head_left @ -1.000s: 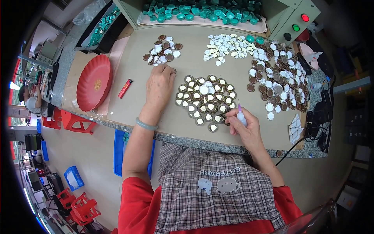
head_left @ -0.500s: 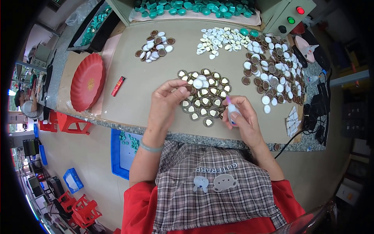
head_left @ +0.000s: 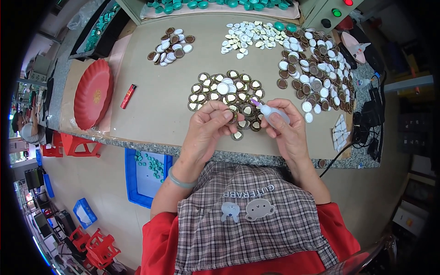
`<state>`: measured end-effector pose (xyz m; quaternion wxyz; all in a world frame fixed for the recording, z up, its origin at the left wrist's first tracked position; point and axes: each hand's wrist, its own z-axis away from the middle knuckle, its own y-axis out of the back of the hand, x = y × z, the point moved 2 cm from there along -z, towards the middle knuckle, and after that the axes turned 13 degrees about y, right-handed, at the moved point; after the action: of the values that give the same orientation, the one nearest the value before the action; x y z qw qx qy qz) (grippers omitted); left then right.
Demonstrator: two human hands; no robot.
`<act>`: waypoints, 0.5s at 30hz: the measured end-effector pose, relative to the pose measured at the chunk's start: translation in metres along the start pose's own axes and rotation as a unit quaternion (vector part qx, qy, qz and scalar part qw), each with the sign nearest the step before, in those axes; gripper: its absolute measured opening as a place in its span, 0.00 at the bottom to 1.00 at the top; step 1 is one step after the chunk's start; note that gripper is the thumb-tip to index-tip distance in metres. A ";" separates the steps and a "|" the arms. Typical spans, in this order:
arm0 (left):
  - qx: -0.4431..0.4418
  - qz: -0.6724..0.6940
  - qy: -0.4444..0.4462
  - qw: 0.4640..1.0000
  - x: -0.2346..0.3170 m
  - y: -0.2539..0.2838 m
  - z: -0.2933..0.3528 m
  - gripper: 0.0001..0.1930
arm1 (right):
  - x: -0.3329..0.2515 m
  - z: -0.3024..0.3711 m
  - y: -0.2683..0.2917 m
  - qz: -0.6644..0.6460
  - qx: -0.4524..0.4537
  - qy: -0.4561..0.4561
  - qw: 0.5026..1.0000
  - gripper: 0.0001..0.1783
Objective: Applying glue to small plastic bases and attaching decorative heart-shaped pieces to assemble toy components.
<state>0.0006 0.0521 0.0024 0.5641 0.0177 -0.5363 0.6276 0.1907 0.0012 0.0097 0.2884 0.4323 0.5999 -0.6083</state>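
Observation:
My left hand (head_left: 206,130) pinches a small round brown scalloped piece (head_left: 233,117) between thumb and fingertips, and the fingers partly cover it. Wrapped in the fingers of my right hand (head_left: 291,130) is a small white squeeze bottle (head_left: 271,112), its purple nozzle tilted up and to the left. Just beyond both hands lies a close cluster of brown scalloped pieces (head_left: 231,97) with cream-coloured centres. A few plain white discs (head_left: 223,88) rest on top of that cluster.
Brown and white discs (head_left: 316,68) spread at the right, a smaller pile (head_left: 170,46) at the left. Cream pieces (head_left: 250,36) lie at the back. A red fluted dish (head_left: 94,95), red tube (head_left: 129,96), black bin (head_left: 98,32) and black cable (head_left: 339,158) flank the work area.
My left hand has moved right and toward me with the brown piece, near the cluster's front. The bottle in my right hand now tilts further left. The view has shifted slightly.

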 end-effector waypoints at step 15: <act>-0.008 -0.093 -0.025 0.995 -0.004 -0.006 0.008 0.13 | -0.006 -0.002 -0.001 -0.024 0.063 0.044 0.997 0.13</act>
<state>0.0016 0.0426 0.0075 0.6066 0.0788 -0.5511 0.5675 0.1929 0.0024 0.0151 0.2193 0.4615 0.5830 -0.6317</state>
